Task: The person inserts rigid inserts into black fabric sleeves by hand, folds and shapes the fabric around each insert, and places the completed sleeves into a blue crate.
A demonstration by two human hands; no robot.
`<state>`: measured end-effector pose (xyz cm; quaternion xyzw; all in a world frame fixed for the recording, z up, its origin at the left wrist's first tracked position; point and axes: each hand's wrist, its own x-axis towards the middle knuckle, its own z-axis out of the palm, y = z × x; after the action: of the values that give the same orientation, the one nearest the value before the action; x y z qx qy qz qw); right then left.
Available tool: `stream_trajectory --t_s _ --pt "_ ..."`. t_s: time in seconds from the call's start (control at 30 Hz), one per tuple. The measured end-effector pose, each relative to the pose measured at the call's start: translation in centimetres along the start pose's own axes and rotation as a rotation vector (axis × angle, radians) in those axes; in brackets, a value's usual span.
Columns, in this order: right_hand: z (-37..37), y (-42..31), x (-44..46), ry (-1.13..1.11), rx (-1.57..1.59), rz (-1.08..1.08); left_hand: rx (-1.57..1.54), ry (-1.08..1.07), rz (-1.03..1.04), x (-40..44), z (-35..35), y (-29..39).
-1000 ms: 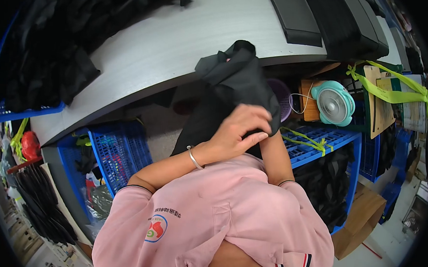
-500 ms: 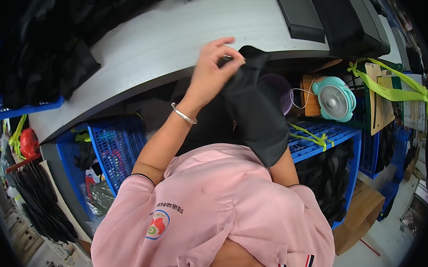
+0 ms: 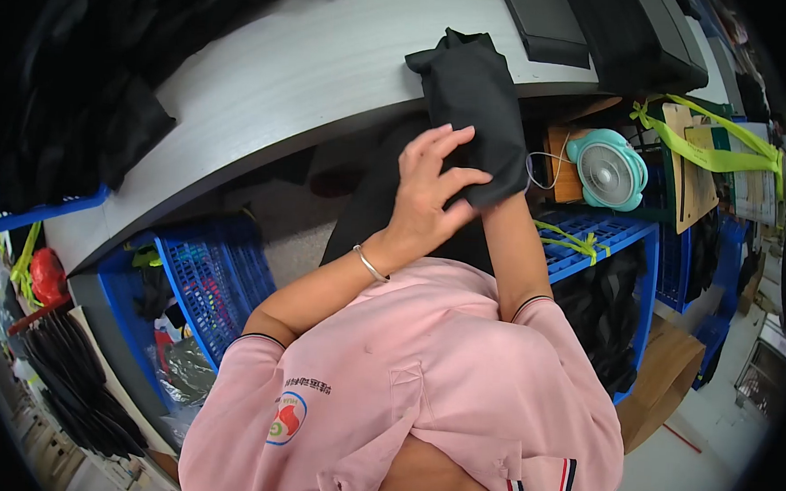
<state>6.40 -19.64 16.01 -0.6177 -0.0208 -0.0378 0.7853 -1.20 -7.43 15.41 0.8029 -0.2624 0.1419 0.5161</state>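
Note:
A black fabric bag or sleeve [image 3: 476, 99] covers my right hand and wrist, its crumpled end pointing up over the table edge. My right hand is hidden inside it, so its fingers do not show; only the bare forearm comes out at the lower opening. My left hand [image 3: 432, 181], with a silver bangle at the wrist, lies against the left side of the black fabric near that opening. Its fingers are spread and slightly bent, and no grip on the cloth shows.
The grey table [image 3: 268, 79] carries a dark heap of black fabric [image 3: 90, 96] at left and flat black pieces [image 3: 547, 27] at right. Below stand blue crates [image 3: 205, 271]. At right are a small turquoise fan [image 3: 607, 170], a blue basket [image 3: 649, 286] and a cardboard box [image 3: 666, 380].
My right arm has stretched forward, taking the black fabric up over the table edge. My left hand has come down from the fabric's upper end, its pinched fingers now spread.

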Motion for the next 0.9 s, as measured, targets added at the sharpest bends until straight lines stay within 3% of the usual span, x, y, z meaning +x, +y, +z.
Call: stream_trajectory --t_s 0.03,0.1,0.13,0.23,0.33,0.4,0.5,0.57,0.63,0.67,0.8,0.9 --pt "0.0 0.5 0.4 0.016 -0.014 -0.002 0.036 0.067 -0.002 0.1 -0.1 -0.9" --pt "-0.1 1.6 1.2 0.042 -0.051 -0.002 -0.560 -0.041 -0.406 0.9 -1.1 -1.4" --pt "0.0 2.3 1.3 0.054 -0.074 -0.001 -0.654 0.026 -0.497 0.9 -0.4 -2.1" --pt "0.9 4.4 0.4 0.076 -0.172 -0.015 -0.578 0.104 -0.415 2.3 -0.2 -3.8" --pt "2.2 5.6 -1.6 0.084 -0.265 -0.042 -0.799 0.313 -0.468 5.0 -0.2 -5.5" --pt "3.0 3.5 -2.3 0.052 -0.234 -0.029 -0.809 0.339 -0.482 5.8 -0.2 -6.3" --pt "1.8 1.3 -4.7 -0.190 -0.414 0.156 -0.622 0.389 -0.521 6.7 -0.5 -7.9" --pt "2.2 -1.0 -7.5 -0.346 -0.553 0.068 -0.581 0.527 -0.561 7.9 -1.7 -9.6" --pt "2.3 -1.7 -11.5 -0.497 -0.172 0.276 -0.586 0.617 -0.589 8.2 -4.1 -15.0" --pt "2.3 -0.1 -12.7 -0.437 0.065 0.252 -0.626 0.609 -0.596 8.3 -4.8 -14.5" --pt "-2.1 2.3 -12.7 -0.084 0.068 0.442 -0.762 0.498 -0.588 8.4 -6.3 -10.7" --pt "-2.1 2.8 -10.2 0.248 -0.613 -0.070 -0.635 0.371 -0.557 7.7 -4.4 -7.7"
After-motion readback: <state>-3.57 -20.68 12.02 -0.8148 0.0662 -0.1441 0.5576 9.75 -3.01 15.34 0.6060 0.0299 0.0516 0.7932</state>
